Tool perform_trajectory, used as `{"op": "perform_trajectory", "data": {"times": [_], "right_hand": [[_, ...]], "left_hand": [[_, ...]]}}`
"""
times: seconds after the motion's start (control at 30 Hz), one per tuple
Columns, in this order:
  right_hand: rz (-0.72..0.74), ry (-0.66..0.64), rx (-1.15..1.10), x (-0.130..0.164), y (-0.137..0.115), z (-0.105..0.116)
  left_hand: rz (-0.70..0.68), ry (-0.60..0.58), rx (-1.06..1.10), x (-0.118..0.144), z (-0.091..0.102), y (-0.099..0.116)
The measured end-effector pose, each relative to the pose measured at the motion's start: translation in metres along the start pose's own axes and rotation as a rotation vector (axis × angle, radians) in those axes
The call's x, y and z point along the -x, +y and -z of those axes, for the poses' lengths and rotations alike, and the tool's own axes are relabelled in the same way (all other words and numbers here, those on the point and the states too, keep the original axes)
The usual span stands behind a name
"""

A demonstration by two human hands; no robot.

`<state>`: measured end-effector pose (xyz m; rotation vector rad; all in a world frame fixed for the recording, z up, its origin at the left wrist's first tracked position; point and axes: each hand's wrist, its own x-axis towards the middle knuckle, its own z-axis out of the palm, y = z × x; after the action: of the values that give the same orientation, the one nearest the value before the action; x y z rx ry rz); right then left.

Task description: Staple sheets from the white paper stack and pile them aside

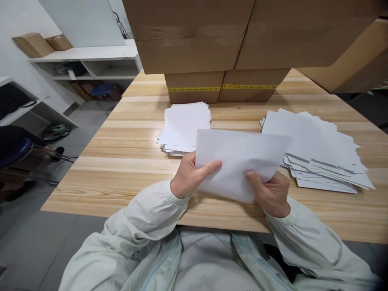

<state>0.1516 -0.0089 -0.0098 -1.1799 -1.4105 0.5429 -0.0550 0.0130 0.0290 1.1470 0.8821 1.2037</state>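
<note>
A white sheet of paper (233, 151) is held up above the near part of the table, tilted toward me. I cannot tell whether it is a single sheet or several together. My left hand (194, 173) pinches its left side, thumb on the front face. My right hand (269, 188) grips its lower right part, thumb also in front; the fingers of both hands are mostly hidden behind the paper. Just behind my left hand lies a fairly neat stack of white paper (186, 123). To the right of my right hand spreads a larger, untidy pile of white paper (315, 145).
Cardboard boxes (194, 36) are stacked at the back of the wooden table (121, 161), the lower ones carrying yellow tape. Another carton (360, 60) is at the far right. On the left are white shelves (100, 52), a blue stool (103, 89) and part of a seated person (21, 190).
</note>
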Motion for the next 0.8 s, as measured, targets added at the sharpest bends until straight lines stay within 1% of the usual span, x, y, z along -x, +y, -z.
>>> {"op": "perform_trajectory", "data": {"times": [0.07, 0.1, 0.2, 0.27, 0.33, 0.4, 0.47, 0.53, 0.7, 0.8], "right_hand": [[-0.132, 0.025, -0.008, 0.0, -0.005, 0.005], [-0.219, 0.009, -0.034, 0.001, -0.007, 0.009], [-0.484, -0.135, -0.131, 0.013, -0.009, 0.026], [-0.613, -0.21, -0.167, 0.026, -0.008, 0.039], [-0.687, -0.218, -0.15, 0.038, -0.006, 0.052], [-0.727, -0.201, -0.094, 0.047, -0.003, 0.062], [-0.746, -0.204, -0.055, 0.052, 0.002, 0.067], [-0.74, -0.218, -0.067, 0.053, 0.008, 0.067], [-0.638, -0.203, -0.144, 0.047, 0.023, 0.058], [-0.604, -0.211, -0.148, 0.045, 0.026, 0.055]], "left_hand": [[0.041, 0.046, 0.044, 0.002, -0.001, -0.005], [0.048, 0.078, 0.047, 0.003, -0.002, -0.008], [0.078, 0.136, -0.028, 0.013, -0.005, -0.017], [0.158, 0.104, -0.065, 0.023, -0.009, -0.025], [0.268, 0.026, -0.078, 0.031, -0.014, -0.033], [0.379, -0.064, -0.06, 0.035, -0.017, -0.042], [0.49, -0.144, -0.034, 0.035, -0.018, -0.048], [0.56, -0.178, -0.021, 0.031, -0.018, -0.051], [0.55, -0.141, -0.062, 0.021, -0.018, -0.049], [0.588, -0.161, -0.103, 0.015, -0.017, -0.046]]}}
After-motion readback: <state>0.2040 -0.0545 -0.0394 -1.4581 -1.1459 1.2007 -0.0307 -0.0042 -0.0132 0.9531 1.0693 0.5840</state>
